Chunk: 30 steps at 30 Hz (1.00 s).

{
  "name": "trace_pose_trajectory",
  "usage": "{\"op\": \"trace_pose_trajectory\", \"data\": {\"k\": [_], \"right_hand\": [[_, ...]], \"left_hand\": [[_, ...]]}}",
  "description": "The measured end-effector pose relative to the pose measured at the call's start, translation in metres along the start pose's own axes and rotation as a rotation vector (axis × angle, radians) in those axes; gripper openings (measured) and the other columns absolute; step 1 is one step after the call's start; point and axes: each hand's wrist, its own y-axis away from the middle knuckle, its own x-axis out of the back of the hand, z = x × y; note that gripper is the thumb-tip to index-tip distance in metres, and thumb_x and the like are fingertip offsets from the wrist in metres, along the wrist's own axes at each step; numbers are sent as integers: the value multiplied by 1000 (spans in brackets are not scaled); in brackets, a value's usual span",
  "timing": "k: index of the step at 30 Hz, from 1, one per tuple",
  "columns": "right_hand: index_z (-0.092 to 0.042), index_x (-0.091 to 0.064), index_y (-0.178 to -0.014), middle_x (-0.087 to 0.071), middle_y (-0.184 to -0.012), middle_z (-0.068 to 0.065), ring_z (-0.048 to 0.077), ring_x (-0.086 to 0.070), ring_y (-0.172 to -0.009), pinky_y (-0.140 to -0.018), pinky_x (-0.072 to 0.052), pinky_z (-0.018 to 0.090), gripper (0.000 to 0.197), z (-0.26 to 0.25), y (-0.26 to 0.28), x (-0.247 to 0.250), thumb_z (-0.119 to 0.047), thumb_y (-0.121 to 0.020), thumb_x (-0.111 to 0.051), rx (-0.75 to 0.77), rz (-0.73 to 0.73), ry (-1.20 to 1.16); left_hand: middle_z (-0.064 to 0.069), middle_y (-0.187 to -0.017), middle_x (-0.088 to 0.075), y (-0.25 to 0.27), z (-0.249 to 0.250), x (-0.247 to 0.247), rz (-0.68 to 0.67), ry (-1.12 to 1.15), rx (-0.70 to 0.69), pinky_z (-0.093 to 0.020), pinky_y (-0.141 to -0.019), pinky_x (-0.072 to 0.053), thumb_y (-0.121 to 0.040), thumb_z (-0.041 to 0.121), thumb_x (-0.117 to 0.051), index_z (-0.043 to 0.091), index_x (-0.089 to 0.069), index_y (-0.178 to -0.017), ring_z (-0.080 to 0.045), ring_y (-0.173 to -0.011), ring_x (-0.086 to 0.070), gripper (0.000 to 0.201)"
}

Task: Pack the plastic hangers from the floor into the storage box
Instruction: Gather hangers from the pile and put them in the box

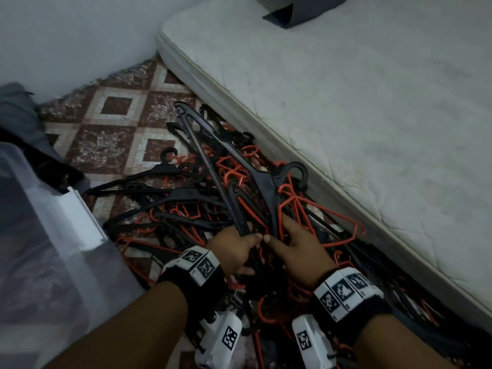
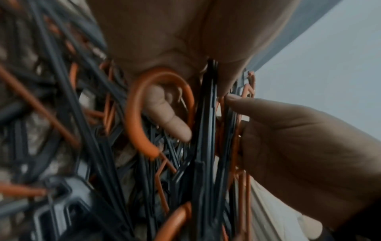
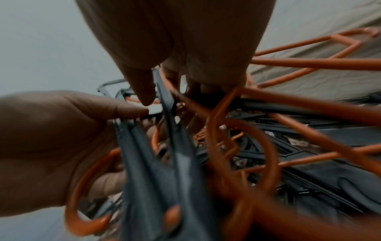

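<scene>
**Tangle against the mattress, open rug on the box side**

The heap of black and orange hangers [image 1: 213, 198] is wedged against the mattress [image 1: 346, 115] edge, which walls off its whole right side. Hooks and bars interlock (orange ones threaded through black), so nothing offers a clean gap from above. On the left, bare patterned rug [image 1: 111, 123] lies between the heap and the clear storage box [image 1: 53, 249], whose near rim stands close beside the left hand [image 1: 234, 249]. Dark cloth [image 1: 21, 115] crowds the far-left corner.

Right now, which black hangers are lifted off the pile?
The black bunch gripped by the left hand, slanting up toward the mattress; the other black hangers lie flat.
</scene>
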Motion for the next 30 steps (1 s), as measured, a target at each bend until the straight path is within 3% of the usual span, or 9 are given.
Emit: {"op": "trace_pose_trajectory", "data": {"k": [3, 5, 8, 11, 15, 19, 22, 25, 30], "right_hand": [[-29, -54, -131, -69, -110, -21, -8, -63, -102, -93, -49, 21, 41, -6, 10, 8, -19, -92, -65, -60, -55, 0], [-22, -57, -125, -73, -105, -9, 4, -68, -98, -95, -52, 36, 37, -11, 15, 12, -16, -91, -67, -101, -57, -39], [-12, -57, -127, -73, -108, 5, 19, -69, -101, -93, -54, 39, 38, -25, 21, 19, -4, -90, -65, -73, -51, -165], [-7, -58, -125, -73, -109, 7, 22, -70, -101, -91, -55, 36, 37, -45, 25, 28, 0, -90, -65, -28, -61, -245], [-4, -59, -118, -73, -96, 21, 34, -71, -89, -75, -58, 33, 26, -81, 33, 46, -1, -93, -60, 74, -138, -308], [-25, -66, -107, -76, -91, 4, 17, -74, -84, -69, -56, 20, 16, -118, 46, 65, -19, -92, -66, 184, -121, -183], [-30, -65, -105, -75, -88, -8, 5, -71, -78, -68, -55, 18, 20, -146, 52, 74, -40, -87, -69, 222, -89, -34], [-33, -63, -109, -73, -97, -11, 5, -70, -88, -83, -56, 35, 33, -182, 53, 85, -54, -84, -66, 281, -48, 197], [-35, -60, -93, -63, -66, -20, -1, -58, -58, -54, -39, 9, 16, -257, 61, 91, -51, -88, -63, 404, -43, 324]], "left_hand": [[-16, -98, -71, 16, 11, 4, -12, -158, 3, -47, -83, -58, -95, 29, -57, 4, -64, -109, -34, -87, -70, 30], [-14, -79, -70, 25, 21, 4, -38, -271, -3, -38, -71, -59, -93, 30, -53, 3, -64, -92, -34, -74, -71, 30], [-12, -76, -72, 43, 36, 7, -62, -374, -61, -40, -66, -59, -92, 31, -51, 2, -68, -89, -33, -69, -70, 34], [4, -50, -59, 67, 58, 11, -18, -519, -169, -29, -50, -46, -96, 30, -48, 9, -59, -70, -26, -55, -59, 35], [-10, -79, -72, 102, 95, 18, 10, -619, -313, -42, -66, -54, -98, 31, -46, 5, -69, -86, -31, -68, -65, 37], [11, -47, -60, 137, 130, 31, 64, -712, -420, -21, -43, -38, -97, 29, -49, 19, -65, -58, -4, -38, -50, 44], [12, -35, -48, 166, 148, 46, 129, -769, -491, -13, -34, -26, -96, 27, -51, 25, -57, -42, -5, -31, -42, 55], [8, -37, -46, 193, 164, 63, 267, -848, -548, -15, -35, -27, -94, 28, -54, 15, -43, -45, -6, -35, -43, 52], [2, -64, -62, 249, 187, 102, 431, -932, -603, -30, -62, -47, -90, 35, -55, 18, -60, -66, -17, -64, -58, 29]]}}
